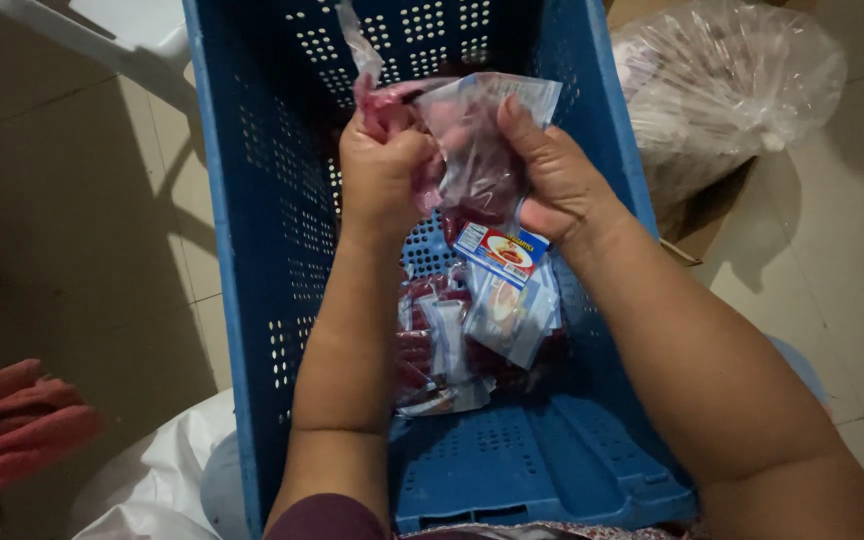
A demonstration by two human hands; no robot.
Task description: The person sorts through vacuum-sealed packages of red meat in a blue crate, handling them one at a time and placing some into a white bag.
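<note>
1. Setting: pale tiled floor (72,230), dim light; a white plastic piece of furniture (112,35) stands at the upper left.
2. Blue perforated plastic crate (252,250): stands on the floor directly under both hands, with its walls rising on either side of the fingers.
3. Left hand (382,170): fingers curled tight into a fist around the twisted top of a clear plastic packet (477,150) of dark red contents; a loose strip of the film sticks up above the knuckles.
4. Right hand (557,185): thumb laid across the front of the same packet, the other fingers hidden behind it, so the packet is pinched between them. The packet sits between the two hands, touching both, raised above the crate floor.
5. Small printed label (502,250), blue and red: hangs just below the right thumb, on a packet edge.
6. Heap of filled packets (472,335): lies on the crate bottom below the fingers, red contents in clear film.
7. Large clear plastic bag (722,90): stuffed, outside the crate, well to the right of the right fingers.
8. Red cloth (12,425): on the floor, far left of the left forearm.
9. White sack (157,480): beside the crate's near left corner.
</note>
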